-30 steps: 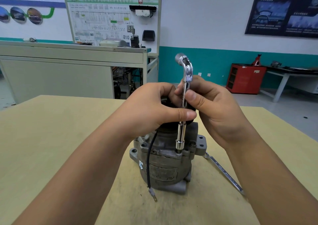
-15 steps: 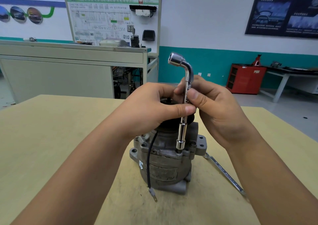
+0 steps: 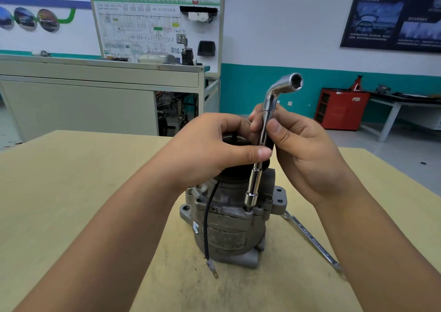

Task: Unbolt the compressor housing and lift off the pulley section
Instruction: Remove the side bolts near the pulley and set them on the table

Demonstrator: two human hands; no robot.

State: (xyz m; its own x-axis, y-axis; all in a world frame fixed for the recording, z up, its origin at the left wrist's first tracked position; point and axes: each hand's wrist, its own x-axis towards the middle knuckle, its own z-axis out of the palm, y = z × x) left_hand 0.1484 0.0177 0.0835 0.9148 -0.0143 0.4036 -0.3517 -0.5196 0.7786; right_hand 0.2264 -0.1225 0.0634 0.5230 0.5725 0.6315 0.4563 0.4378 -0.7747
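A grey metal compressor [image 3: 226,230] stands upright in the middle of the wooden table [image 3: 71,204], with its black pulley section [image 3: 235,142] on top. My left hand [image 3: 207,149] grips the pulley from the left, thumb stretched across its front. A chrome L-shaped socket wrench [image 3: 260,149] stands upright with its lower socket on a housing bolt [image 3: 248,208]. My right hand [image 3: 298,149] pinches the wrench shaft between thumb and fingers. The wrench's bent upper end points up and to the right. A black wire [image 3: 208,225] hangs down the compressor's front.
A flat combination spanner [image 3: 310,237] lies on the table just right of the compressor, partly under my right forearm. Beyond the table stand a grey workbench [image 3: 95,89] with a display board, a red cabinet [image 3: 338,109] and a white table at the right wall.
The wrench has turned on the bolt: its bent upper end swung from pointing left to pointing right. Both hands stay in place.
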